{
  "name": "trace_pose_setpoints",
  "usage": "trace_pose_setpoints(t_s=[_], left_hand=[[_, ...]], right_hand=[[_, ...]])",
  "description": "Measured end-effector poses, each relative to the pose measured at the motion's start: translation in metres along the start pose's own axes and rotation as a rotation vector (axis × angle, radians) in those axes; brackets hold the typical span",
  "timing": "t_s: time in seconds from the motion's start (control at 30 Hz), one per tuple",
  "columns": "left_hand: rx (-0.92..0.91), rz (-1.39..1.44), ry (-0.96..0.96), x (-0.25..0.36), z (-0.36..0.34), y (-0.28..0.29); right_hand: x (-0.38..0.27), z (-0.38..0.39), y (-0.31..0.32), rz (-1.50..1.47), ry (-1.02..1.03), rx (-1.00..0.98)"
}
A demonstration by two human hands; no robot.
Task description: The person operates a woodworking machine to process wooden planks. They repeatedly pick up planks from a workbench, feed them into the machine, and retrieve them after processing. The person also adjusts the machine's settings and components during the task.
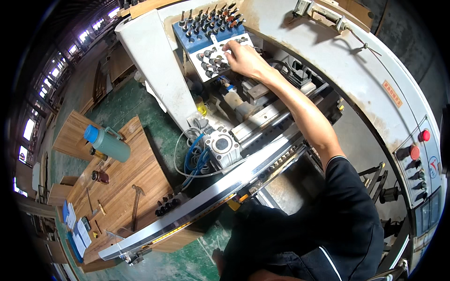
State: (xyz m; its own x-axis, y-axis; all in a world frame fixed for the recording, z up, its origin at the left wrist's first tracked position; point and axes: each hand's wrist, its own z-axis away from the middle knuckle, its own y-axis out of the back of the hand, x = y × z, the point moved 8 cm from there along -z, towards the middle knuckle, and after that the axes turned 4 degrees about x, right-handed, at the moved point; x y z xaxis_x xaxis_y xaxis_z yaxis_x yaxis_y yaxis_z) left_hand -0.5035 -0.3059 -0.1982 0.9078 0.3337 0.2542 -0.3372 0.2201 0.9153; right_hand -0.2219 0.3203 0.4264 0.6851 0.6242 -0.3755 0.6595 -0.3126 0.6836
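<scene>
My right hand [242, 58] reaches over a white board [207, 73] of dark cylindrical tool holders, its fingers curled at something small I cannot make out. Just behind it a blue rack [190, 43] holds several upright router bits [205, 21]. The board sits on a machine above a pneumatic cylinder [223, 146] with coiled hoses [191, 159]. My left hand [218, 257] is low at the bottom, partly in shadow beside my dark clothing, its fingers unclear.
A wooden table [154, 168] at left holds a teal flask [112, 143], jars, a hammer [136, 201] and papers [82, 236]. A long metal rail [197, 201] crosses below. At right are red buttons [414, 152] on the white housing [375, 79]. Stacked boards [117, 68] lie beyond.
</scene>
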Motion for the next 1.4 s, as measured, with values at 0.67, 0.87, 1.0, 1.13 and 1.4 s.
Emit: trace_pose_setpoints(t_s=[0.67,0.87,1.0,1.13,1.4], left_hand=[[0.182,0.466,-0.021,0.060,-0.050,0.081],[-0.024,0.798,-0.182,0.104,-0.094,0.115],[-0.205,0.812,-0.339,0.190,-0.103,0.211],[-0.374,0.995,-0.546,0.287,-0.086,0.322],[-0.595,0.861,-0.950,0.352,-0.038,0.334]], right_hand=[[-0.013,-0.006,-0.015,0.191,0.161,0.041],[-0.043,0.019,0.039,0.149,0.089,0.195],[-0.098,0.085,0.090,0.000,0.026,0.220],[-0.139,0.185,0.098,-0.352,-0.241,-0.016],[-0.182,0.385,0.013,-0.481,-0.611,-0.441]])
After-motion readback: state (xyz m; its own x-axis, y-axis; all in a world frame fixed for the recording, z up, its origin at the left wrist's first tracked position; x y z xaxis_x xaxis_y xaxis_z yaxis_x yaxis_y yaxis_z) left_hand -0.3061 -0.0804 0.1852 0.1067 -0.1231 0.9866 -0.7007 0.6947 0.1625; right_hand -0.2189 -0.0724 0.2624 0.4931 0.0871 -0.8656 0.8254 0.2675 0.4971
